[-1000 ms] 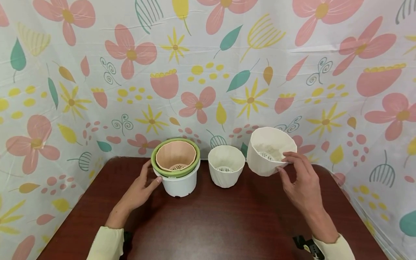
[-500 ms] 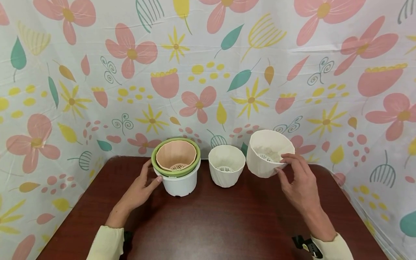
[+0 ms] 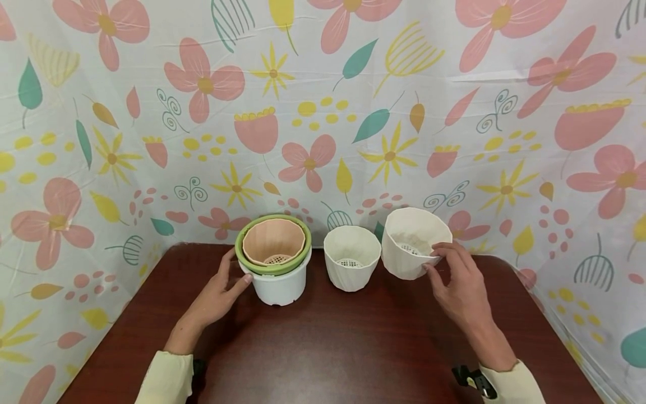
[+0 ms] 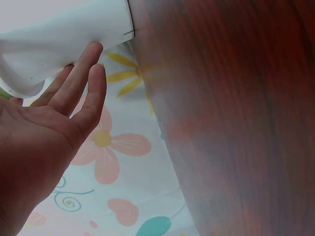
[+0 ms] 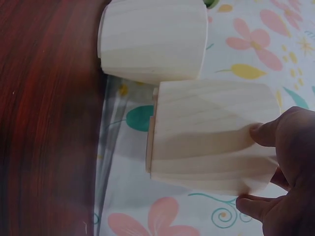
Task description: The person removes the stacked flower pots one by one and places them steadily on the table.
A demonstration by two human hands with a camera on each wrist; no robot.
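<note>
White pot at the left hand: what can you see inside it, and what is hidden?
A green pot sits in the white pot; inside the green one, a peach pot shows part of its perforated base. The white pot's floor and the green pot's base are covered.

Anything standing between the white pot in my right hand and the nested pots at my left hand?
Yes: a second white pot stands on the table, between the held pot and the nested pots. Your right hand pinches the held pot's rim.

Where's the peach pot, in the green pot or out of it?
In it: the head view shows the green pot circling all around the peach pot.
</note>
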